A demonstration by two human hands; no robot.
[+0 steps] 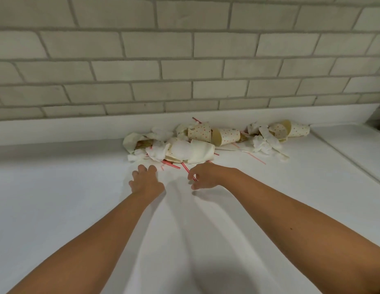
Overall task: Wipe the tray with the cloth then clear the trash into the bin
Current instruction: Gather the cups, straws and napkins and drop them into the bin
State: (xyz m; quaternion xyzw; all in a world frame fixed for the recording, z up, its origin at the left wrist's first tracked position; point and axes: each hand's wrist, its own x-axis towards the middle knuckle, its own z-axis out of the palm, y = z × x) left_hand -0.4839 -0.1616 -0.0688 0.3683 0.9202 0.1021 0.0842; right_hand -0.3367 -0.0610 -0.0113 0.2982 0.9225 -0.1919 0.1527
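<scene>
Counter (57, 198): white, smooth, matt with a faint sheen. Far wall (184, 45): pale brick-pattern tiles, matt, slightly rough face, recessed grout. Cups (199, 131): paper, cream with red dots, matt outside, plain tan inside. Napkins (263, 145): thin white tissue, crumpled, soft. Plates (193, 152): cream paper, creased, dull. Straws (171, 164): red-and-white striped, smooth; paper or plastic, cannot tell.

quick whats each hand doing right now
left hand: open, fingers loosely bent, holding nothing.
right hand: pinching a red-striped straw.
</scene>
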